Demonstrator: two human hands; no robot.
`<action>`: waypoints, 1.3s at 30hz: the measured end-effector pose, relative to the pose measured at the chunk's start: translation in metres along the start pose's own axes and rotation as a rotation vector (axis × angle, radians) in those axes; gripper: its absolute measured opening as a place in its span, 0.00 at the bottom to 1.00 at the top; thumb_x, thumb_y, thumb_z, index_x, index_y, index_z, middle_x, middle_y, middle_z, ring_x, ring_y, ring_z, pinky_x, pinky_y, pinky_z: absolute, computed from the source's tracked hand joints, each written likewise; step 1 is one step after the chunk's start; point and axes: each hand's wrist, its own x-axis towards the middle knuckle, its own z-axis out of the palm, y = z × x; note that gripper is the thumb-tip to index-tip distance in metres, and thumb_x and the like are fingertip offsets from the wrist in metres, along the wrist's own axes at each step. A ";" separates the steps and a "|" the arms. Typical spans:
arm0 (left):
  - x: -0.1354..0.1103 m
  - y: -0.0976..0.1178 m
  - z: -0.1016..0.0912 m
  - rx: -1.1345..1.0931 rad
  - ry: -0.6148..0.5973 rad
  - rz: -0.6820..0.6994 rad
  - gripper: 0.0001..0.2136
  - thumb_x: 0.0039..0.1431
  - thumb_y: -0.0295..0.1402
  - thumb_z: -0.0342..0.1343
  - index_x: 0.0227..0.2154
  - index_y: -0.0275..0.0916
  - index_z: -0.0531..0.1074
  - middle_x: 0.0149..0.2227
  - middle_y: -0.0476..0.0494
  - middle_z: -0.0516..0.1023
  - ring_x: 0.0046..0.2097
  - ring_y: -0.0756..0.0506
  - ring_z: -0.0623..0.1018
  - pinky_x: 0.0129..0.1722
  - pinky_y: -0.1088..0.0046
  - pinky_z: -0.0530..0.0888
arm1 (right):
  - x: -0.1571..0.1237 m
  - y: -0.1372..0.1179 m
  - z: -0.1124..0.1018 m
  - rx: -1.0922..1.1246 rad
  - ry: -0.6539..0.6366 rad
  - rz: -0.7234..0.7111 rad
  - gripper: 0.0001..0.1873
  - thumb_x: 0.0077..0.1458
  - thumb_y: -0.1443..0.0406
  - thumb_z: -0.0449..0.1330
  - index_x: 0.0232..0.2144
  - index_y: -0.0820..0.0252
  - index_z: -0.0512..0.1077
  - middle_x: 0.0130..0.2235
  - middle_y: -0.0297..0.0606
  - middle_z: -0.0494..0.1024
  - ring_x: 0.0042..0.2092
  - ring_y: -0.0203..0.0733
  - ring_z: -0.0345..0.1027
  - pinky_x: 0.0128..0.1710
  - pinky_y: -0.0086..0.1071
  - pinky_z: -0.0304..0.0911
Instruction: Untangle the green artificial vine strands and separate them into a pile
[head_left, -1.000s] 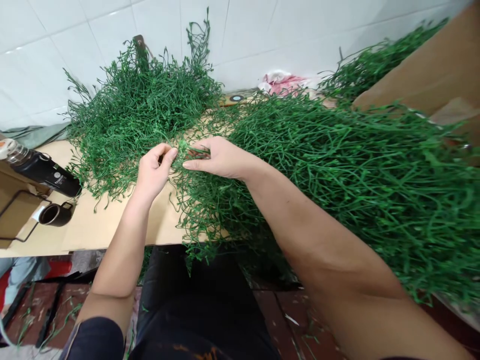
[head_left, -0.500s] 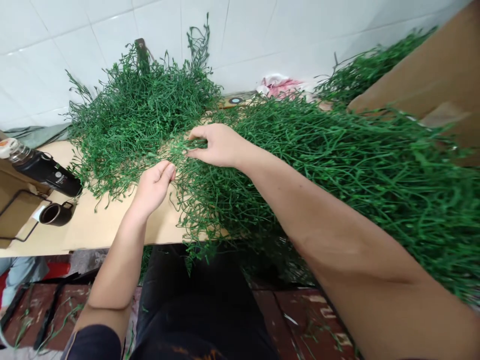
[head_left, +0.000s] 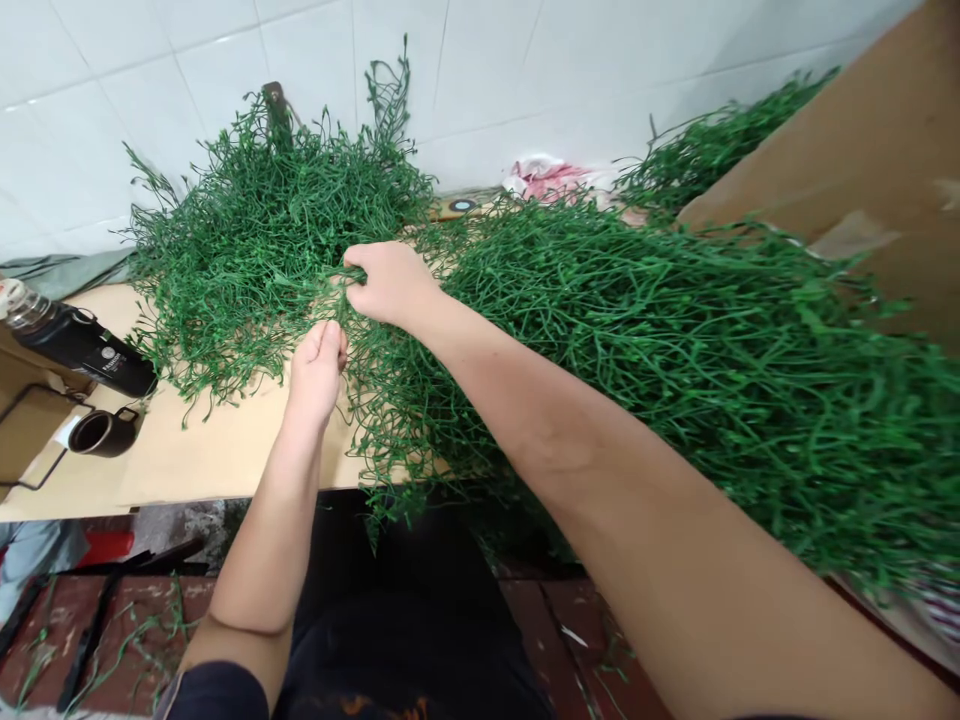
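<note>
Two heaps of thin green plastic stems cover a tan table point(head_left: 210, 455). One tangled heap point(head_left: 255, 240) lies at the back left, and a long heap point(head_left: 675, 330) stretches to the right. My right hand point(head_left: 390, 282) is closed around a few green stems at the gap between the heaps, lifted slightly over the left heap's edge. My left hand point(head_left: 319, 365) sits just below it, fingers curled and pressed together against the near edge of the long heap's stems; what it holds is not visible.
A black bottle point(head_left: 79, 345) lies at the table's left edge beside a dark cup point(head_left: 101, 432). A brown cardboard box point(head_left: 847, 170) stands at the right. White tiled wall behind. Pink cloth point(head_left: 551, 180) at the back. Loose green scraps litter the red floor point(head_left: 97, 630).
My right hand has moved up and left toward the left heap, closing on stems. My left hand dropped from the pinch near the right hand and now sits lower, fingers curled.
</note>
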 end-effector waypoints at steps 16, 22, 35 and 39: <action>0.004 -0.003 -0.027 0.606 -0.078 0.290 0.17 0.58 0.47 0.45 0.29 0.38 0.66 0.33 0.44 0.70 0.37 0.48 0.71 0.39 0.70 0.69 | -0.009 0.061 -0.028 -0.123 0.041 0.098 0.08 0.51 0.65 0.50 0.27 0.60 0.68 0.28 0.41 0.70 0.33 0.41 0.61 0.35 0.35 0.54; 0.025 -0.001 -0.013 0.686 0.012 0.446 0.26 0.50 0.48 0.56 0.49 0.40 0.63 0.48 0.39 0.68 0.49 0.44 0.70 0.48 0.65 0.68 | -0.029 0.025 -0.031 0.020 -0.063 -0.094 0.08 0.49 0.63 0.52 0.26 0.62 0.68 0.25 0.36 0.67 0.30 0.36 0.58 0.32 0.31 0.50; 0.019 0.008 -0.004 0.523 -0.323 0.114 0.17 0.60 0.40 0.45 0.19 0.37 0.61 0.17 0.54 0.56 0.22 0.54 0.57 0.24 0.76 0.58 | -0.034 0.008 -0.032 -0.254 -0.074 -0.081 0.11 0.49 0.67 0.52 0.35 0.62 0.70 0.38 0.44 0.74 0.38 0.45 0.66 0.33 0.34 0.53; 0.007 0.004 0.003 0.426 -0.348 0.113 0.18 0.62 0.39 0.42 0.17 0.38 0.56 0.17 0.54 0.54 0.21 0.54 0.55 0.23 0.76 0.57 | -0.022 0.019 -0.028 -0.292 -0.022 0.049 0.13 0.53 0.67 0.49 0.39 0.63 0.69 0.44 0.49 0.74 0.40 0.48 0.67 0.35 0.36 0.55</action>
